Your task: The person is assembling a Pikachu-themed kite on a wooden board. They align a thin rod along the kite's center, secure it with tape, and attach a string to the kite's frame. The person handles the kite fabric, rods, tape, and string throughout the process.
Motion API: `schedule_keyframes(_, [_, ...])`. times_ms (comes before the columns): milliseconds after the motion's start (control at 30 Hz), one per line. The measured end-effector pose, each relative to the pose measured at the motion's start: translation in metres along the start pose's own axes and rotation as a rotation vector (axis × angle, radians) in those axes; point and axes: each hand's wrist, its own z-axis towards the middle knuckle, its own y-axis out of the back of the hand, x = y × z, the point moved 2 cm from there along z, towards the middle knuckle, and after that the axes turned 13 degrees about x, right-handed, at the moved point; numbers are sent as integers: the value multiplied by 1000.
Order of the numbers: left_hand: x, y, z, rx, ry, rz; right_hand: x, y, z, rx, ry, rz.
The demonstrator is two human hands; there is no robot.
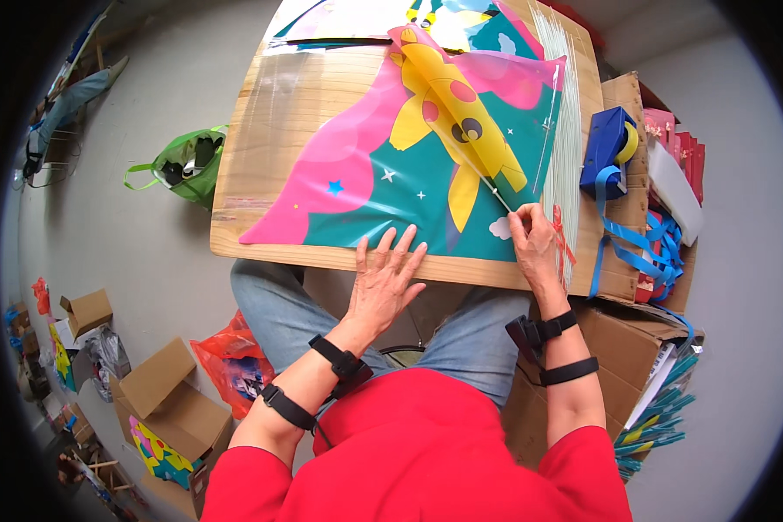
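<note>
A glossy plastic sheet printed in pink, teal and yellow with a cartoon figure lies on the wooden table before me. Its middle is folded or curled up into a diagonal ridge. My left hand rests on the sheet's near edge, fingers spread and holding nothing. Over the near right part of the sheet, my right hand pinches the near end of a thin pale rod. The rod runs diagonally toward the ridge; I cannot tell where its far end lies. More printed sheets lie at the far edge.
Along the table's right side lies a bundle of thin white rods with red string. Further right stand a blue tape dispenser, blue ribbon and cardboard boxes. A green bag, red plastic bag and open box are left.
</note>
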Motion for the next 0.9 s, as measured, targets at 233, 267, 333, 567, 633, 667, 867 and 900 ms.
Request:
schedule_keyframes(233, [33,26,-37,-203,-22,-474,94,-44,-9,228,259,111])
schedule_keyframes(267, [39,31,-41,-252,52,-658,101,-54,-8,258,272,128])
schedule_keyframes(333, [50,38,-41,-341,243,-1141,113,-70,-5,327,300,160])
schedule_keyframes(567, [67,42,-35,-394,243,-807,105,-93,8,51,528,-300])
schedule_keyframes(633, [72,34,-36,-381,117,-494,94,-100,8,71,541,-376])
schedule_keyframes(667, [74,30,-37,-354,65,-368,91,-102,8,66,558,-379])
schedule_keyframes(867, [75,23,-36,-345,95,-265,92,-108,7,83,568,-407])
schedule_keyframes(900, [76,25,-32,-343,95,-297,94,-109,7,90,571,-419])
